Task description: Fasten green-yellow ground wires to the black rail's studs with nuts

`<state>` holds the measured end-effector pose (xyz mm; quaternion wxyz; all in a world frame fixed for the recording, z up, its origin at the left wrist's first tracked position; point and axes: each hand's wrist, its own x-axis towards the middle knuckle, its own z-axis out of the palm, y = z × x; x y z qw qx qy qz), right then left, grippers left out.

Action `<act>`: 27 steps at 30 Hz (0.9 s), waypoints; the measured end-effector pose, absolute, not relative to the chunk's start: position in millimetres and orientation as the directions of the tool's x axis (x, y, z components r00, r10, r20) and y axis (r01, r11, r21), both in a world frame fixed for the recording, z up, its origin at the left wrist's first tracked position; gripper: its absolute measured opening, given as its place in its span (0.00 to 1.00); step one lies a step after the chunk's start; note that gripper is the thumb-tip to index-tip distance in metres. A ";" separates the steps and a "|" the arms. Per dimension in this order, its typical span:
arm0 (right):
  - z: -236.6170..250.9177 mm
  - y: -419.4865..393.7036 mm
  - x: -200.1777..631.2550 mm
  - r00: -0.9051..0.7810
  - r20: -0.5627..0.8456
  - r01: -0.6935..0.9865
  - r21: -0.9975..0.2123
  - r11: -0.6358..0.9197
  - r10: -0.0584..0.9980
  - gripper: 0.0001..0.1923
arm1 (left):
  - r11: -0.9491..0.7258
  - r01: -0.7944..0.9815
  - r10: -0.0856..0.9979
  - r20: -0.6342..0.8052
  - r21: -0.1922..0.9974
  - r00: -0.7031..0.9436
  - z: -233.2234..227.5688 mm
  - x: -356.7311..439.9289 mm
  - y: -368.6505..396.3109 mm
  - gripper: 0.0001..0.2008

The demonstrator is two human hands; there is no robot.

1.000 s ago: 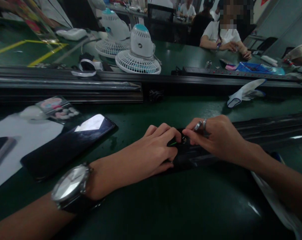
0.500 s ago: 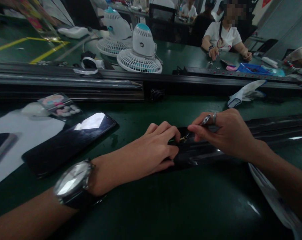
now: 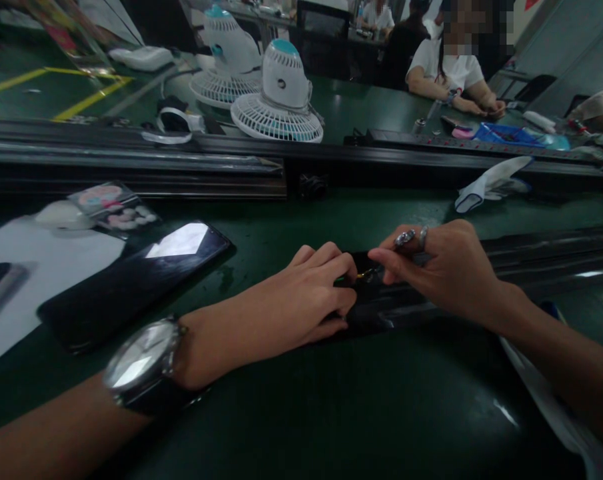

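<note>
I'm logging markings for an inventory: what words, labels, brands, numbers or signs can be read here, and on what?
No text can be read.
Watch: dial markings too small and blurred.
Front fan: badge too small.
Clear packet: no legible words.
Clear container, upper left: red patch too blurred.

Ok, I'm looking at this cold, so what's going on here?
The person's bare left hand rests over a long, glossy black strip on the dark green table, its fingers beside a thin, yellowish piece. The bare right hand holds a slim, silver metal tool above the strip; whether its tip touches the piece is too small to tell. A white, blue-edged glove lies beyond the right hand.
</note>
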<state>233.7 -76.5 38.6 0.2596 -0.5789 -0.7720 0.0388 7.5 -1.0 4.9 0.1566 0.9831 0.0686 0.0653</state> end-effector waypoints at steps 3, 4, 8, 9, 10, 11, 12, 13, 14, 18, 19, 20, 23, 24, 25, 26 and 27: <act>38.8 -76.4 233.2 -0.204 0.350 0.864 -0.375 0.336 0.914 0.14 | -0.938 0.113 0.154 0.101 0.328 0.983 3.9 7.5 -0.5 0.03; 38.7 -76.3 233.1 -0.207 0.351 0.864 -0.372 0.339 0.913 0.14 | -0.937 0.109 0.152 0.105 0.332 0.983 3.4 7.5 -0.4 0.03; 37.2 -76.3 233.0 -0.221 0.365 0.865 -0.356 0.355 0.904 0.14 | -0.932 0.101 0.153 0.126 0.349 0.980 0.9 7.2 -0.4 0.03; 36.8 -76.3 233.0 -0.223 0.364 0.863 -0.358 0.356 0.904 0.14 | -0.931 0.103 0.156 0.126 0.351 0.980 0.5 7.2 -0.4 0.03; 36.4 -76.4 233.0 -0.221 0.360 0.863 -0.361 0.354 0.906 0.14 | -0.930 0.105 0.158 0.124 0.353 0.980 0.2 7.2 -0.3 0.03; 36.1 -76.4 233.0 -0.218 0.356 0.863 -0.364 0.349 0.909 0.14 | -0.930 0.107 0.158 0.121 0.352 0.980 0.1 7.2 -0.2 0.03; 35.9 -76.5 233.1 -0.215 0.351 0.864 -0.366 0.346 0.911 0.14 | -0.930 0.109 0.159 0.117 0.350 0.980 0.2 7.2 -0.2 0.03; 35.8 -76.4 233.3 -0.213 0.349 0.864 -0.368 0.343 0.912 0.15 | -0.931 0.109 0.158 0.114 0.349 0.981 0.5 7.2 -0.1 0.03; 35.8 -76.3 233.6 -0.213 0.348 0.863 -0.370 0.343 0.913 0.15 | -0.930 0.108 0.156 0.114 0.350 0.981 0.9 7.2 -0.1 0.03; 37.9 -75.5 236.2 -0.238 0.363 0.854 -0.363 0.372 0.901 0.15 | -0.931 0.099 0.146 0.110 0.352 0.983 3.7 7.3 -0.7 0.03; 38.8 -75.3 236.9 -0.251 0.369 0.850 -0.359 0.386 0.895 0.14 | -0.932 0.096 0.142 0.110 0.348 0.984 4.3 7.4 -0.9 0.03; 39.9 -75.1 237.6 -0.265 0.373 0.843 -0.357 0.401 0.889 0.14 | -0.934 0.093 0.139 0.111 0.345 0.984 4.6 7.6 -0.9 0.03; 42.7 -74.6 239.0 -0.291 0.376 0.822 -0.372 0.431 0.880 0.11 | -0.935 0.087 0.138 0.126 0.343 0.982 4.2 8.3 -0.6 0.03; 43.4 -74.5 239.2 -0.294 0.377 0.818 -0.375 0.435 0.878 0.11 | -0.935 0.087 0.139 0.128 0.344 0.982 3.7 8.4 -0.4 0.03; 43.8 -74.5 239.4 -0.294 0.379 0.818 -0.376 0.436 0.878 0.11 | -0.935 0.088 0.140 0.129 0.343 0.982 3.2 8.5 -0.2 0.03; 44.0 -74.6 239.5 -0.293 0.381 0.818 -0.375 0.436 0.877 0.10 | -0.936 0.088 0.139 0.129 0.342 0.982 2.7 8.6 -0.1 0.03; 44.0 -74.7 239.6 -0.291 0.382 0.819 -0.374 0.435 0.877 0.10 | -0.936 0.088 0.138 0.127 0.340 0.982 2.3 8.5 -0.1 0.03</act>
